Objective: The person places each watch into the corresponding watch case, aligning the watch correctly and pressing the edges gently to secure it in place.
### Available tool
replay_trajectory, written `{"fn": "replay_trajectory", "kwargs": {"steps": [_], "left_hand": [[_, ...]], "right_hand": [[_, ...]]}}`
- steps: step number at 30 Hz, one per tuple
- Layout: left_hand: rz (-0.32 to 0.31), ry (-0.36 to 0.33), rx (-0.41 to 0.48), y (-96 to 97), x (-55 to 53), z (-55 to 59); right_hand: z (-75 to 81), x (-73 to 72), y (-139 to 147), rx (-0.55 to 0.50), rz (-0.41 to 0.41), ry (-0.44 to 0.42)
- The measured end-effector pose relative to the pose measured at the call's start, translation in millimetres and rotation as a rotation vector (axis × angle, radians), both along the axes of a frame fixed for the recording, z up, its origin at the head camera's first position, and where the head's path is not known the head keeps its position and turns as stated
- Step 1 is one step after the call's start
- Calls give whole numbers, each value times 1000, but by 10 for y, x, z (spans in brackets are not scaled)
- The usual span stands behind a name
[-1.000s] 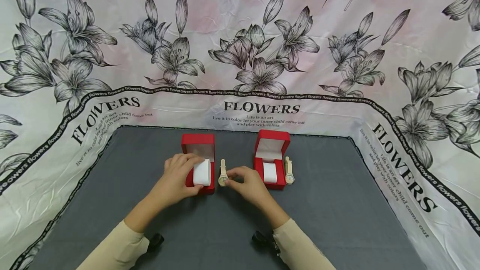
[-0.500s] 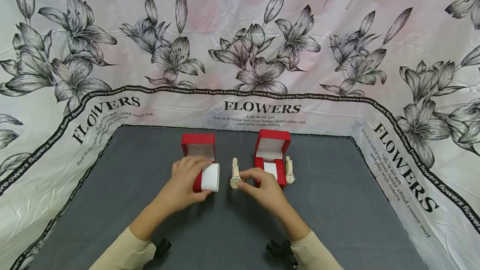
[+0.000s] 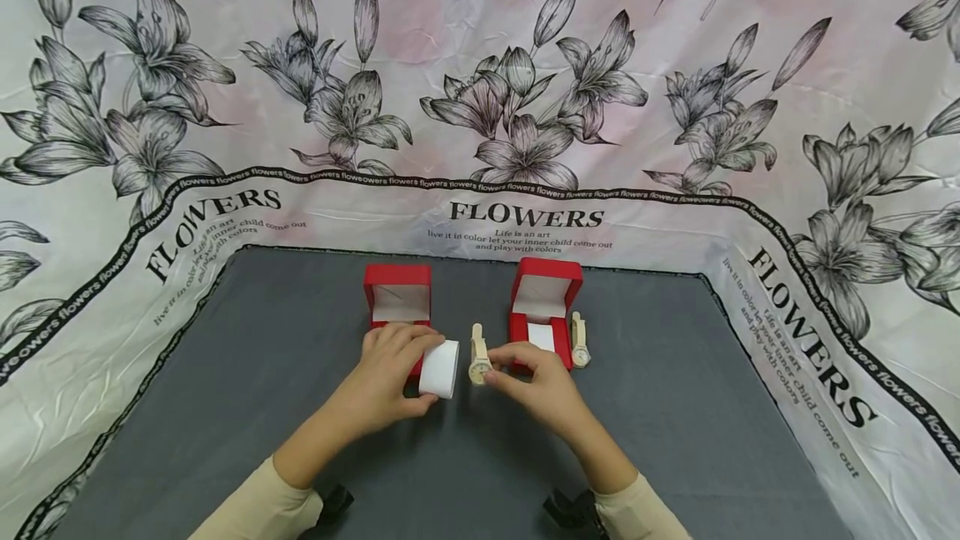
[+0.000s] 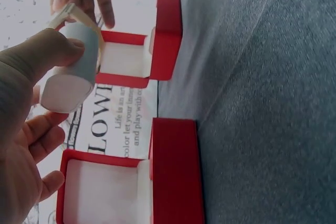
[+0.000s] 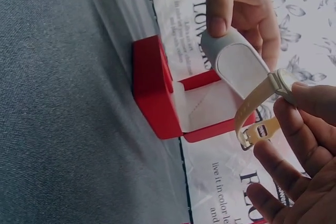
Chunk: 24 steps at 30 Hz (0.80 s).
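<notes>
My left hand [image 3: 386, 373] grips a white watch cushion [image 3: 438, 369], thumb on one side and fingers on the other, in front of the left red watch box [image 3: 397, 275]. Its rounded end [image 5: 241, 66] faces the watch in the right wrist view. A cream wristwatch [image 3: 479, 363] is pinched at its case between thumb and fingers of my right hand [image 3: 546, 383]. Its strap [image 5: 252, 103] curves into a loop with a metal buckle. Watch and cushion are close together, overlapping in the left wrist view. The left box's lid stands up; my left hand partly hides its base.
To the right, a second red watch box [image 3: 547, 272] has its lid raised and a white cushion [image 3: 540, 337] inside. Another cream wristwatch [image 3: 580, 344] lies against its right side. The dark grey tabletop [image 3: 675, 407] meets a flower-printed cloth [image 3: 525, 227] at the back.
My left hand has lifted the cushion out of the left box and brought it right and nearer. My right hand has moved the watch rightward, then slightly toward me.
</notes>
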<state>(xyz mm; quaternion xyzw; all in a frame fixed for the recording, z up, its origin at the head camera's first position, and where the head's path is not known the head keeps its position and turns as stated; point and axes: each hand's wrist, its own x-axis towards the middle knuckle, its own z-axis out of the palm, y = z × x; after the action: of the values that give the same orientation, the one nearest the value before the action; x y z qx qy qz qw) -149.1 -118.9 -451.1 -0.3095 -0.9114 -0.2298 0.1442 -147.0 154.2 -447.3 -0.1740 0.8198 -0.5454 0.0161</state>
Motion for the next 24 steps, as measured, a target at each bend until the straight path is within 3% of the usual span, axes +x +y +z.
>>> {"fn": "replay_trajectory", "kwargs": {"steps": [10,18,24], "left_hand": [[-44,76,-17,94,19,24],[-59,116,-21,138,12,28],[-63,176,6,139,-3,40]], "right_hand": [[102,25,-21,8,25,38],[160,9,-98,43,70,120],[206,-8,-140,26,68,117]]}}
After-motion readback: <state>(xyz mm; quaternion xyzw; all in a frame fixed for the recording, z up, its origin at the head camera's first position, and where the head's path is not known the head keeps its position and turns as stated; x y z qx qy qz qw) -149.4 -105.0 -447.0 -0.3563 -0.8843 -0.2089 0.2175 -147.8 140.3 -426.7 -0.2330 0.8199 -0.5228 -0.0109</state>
